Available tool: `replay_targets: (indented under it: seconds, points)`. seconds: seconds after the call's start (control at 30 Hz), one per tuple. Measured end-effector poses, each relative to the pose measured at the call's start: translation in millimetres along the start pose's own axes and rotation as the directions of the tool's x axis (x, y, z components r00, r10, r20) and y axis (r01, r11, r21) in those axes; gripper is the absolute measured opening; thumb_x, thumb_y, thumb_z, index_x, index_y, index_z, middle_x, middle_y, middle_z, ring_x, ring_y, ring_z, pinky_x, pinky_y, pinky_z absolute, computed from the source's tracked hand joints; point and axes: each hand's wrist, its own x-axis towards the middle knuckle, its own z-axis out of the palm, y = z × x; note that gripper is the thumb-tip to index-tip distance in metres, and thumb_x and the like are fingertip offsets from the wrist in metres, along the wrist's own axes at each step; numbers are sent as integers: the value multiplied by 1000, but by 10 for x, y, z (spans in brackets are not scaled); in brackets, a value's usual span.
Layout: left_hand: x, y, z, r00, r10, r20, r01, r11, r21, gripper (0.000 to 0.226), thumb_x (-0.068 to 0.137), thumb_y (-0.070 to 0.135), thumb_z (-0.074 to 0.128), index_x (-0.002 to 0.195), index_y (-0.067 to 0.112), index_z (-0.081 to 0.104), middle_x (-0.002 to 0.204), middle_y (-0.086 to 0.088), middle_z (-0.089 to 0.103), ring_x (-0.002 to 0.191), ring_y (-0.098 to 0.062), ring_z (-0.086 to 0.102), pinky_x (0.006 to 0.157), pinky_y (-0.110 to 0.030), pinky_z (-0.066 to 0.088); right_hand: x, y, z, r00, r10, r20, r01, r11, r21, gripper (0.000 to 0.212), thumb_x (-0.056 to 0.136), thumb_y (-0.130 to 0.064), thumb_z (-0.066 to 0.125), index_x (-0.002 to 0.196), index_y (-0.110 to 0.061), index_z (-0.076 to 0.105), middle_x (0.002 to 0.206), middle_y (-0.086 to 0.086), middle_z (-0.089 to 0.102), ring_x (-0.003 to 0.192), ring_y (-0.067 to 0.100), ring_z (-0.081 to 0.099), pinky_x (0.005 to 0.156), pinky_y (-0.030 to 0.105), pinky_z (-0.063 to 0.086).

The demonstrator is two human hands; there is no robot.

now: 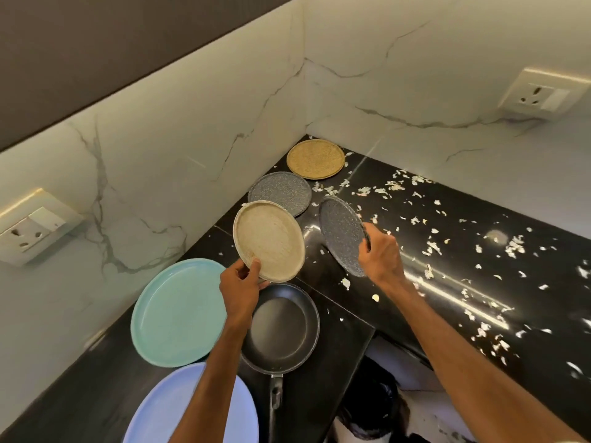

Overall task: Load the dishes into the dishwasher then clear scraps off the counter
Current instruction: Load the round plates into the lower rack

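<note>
L hand point(240, 284) pinched cream plate point(269, 240) by its near rim, tilted above frying pan point(281, 327) — R hand point(380, 254) gripped grey speckled plate point(342, 233), raised over scrap-strewn black counter point(463, 251).

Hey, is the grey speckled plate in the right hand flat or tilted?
Tilted. The right hand grips the grey speckled plate by its rim, its face standing steeply, nearly on edge.

Warm, fairly bright indoor light washes down the marble wall point(166, 148) from above. The glossy black counter point(543, 276) throws back a long white streak of glare on the right. The wide lens bends straight edges near the borders. Everything looks slightly soft, and the scraps point(515, 246) at the far right smear into blurs.
</note>
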Motion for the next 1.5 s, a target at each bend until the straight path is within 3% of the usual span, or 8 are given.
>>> replay_targets:
  seconds: [0.27,0.4,0.53,0.67,0.87,1.03,1.17,1.5]
  points:
    - [-47,237,369,970,100,220,-142,972,189,13,99,23,63,104,19,75,92,-1,75,84,-18,72,78,-43,62,-301,474,-631,979,127,-158,-117,990,75,29,95,4,59,121,-6,66,85,8,71,63,15,64,58,31,61]
    - [-218,606,731,885,255,389,-373,889,266,16,100,19,62,92,11,72,71,7,64,64,-5,58,56,-14,44,-642,836,-1160,931,254,-263,-241,967,81,32,96,0,59,126,-10,67,92,6,74,71,16,67,67,34,62]
    - [-510,970,1225,684,324,653,-568,798,199,12,101,30,60,98,33,71,85,19,68,77,4,64,65,-14,45,-1126,1232,-1779,884,342,-318,-329,940,95,26,96,-4,62,119,-14,71,91,3,75,76,17,67,75,39,59]
    - [-1124,1141,2013,428,241,871,-665,737,123,23,95,51,62,105,34,74,108,18,69,101,-8,64,95,-40,53,-1826,1654,-2424,862,403,-308,-372,915,157,29,93,-7,68,120,-15,73,101,1,77,88,16,70,86,35,57]
    - [-2777,1204,3052,-47,259,965,-848,499,-175,29,97,44,60,108,22,76,158,-1,35,144,-21,22,110,-35,24,-3221,2208,-3246,828,489,-276,-424,866,264,30,91,-3,70,120,-12,74,108,-1,77,98,10,70,94,35,55]
    - [-4302,1123,3451,-378,63,924,-813,455,-364,28,97,41,63,111,19,75,129,15,53,117,-4,48,99,-22,37,-4444,2500,-3707,776,575,-257,-429,782,453,31,92,-4,65,117,-24,66,97,-1,75,87,13,72,78,36,56]
    - [-5224,895,3649,-460,-23,888,-806,432,-406,24,97,48,60,94,28,73,86,16,66,81,-2,61,72,-31,47,-5359,2728,-3924,661,660,-356,-429,722,543,25,92,-1,65,106,-20,57,81,5,68,72,33,61,68,43,48]
    - [-6765,483,4000,-586,-76,807,-777,337,-532,38,97,50,51,92,19,71,84,2,63,81,-18,59,76,-39,48,-6790,3034,-3890,393,810,-436,-650,580,492,22,94,-31,72,110,-15,74,120,-1,68,108,14,60,91,34,51]
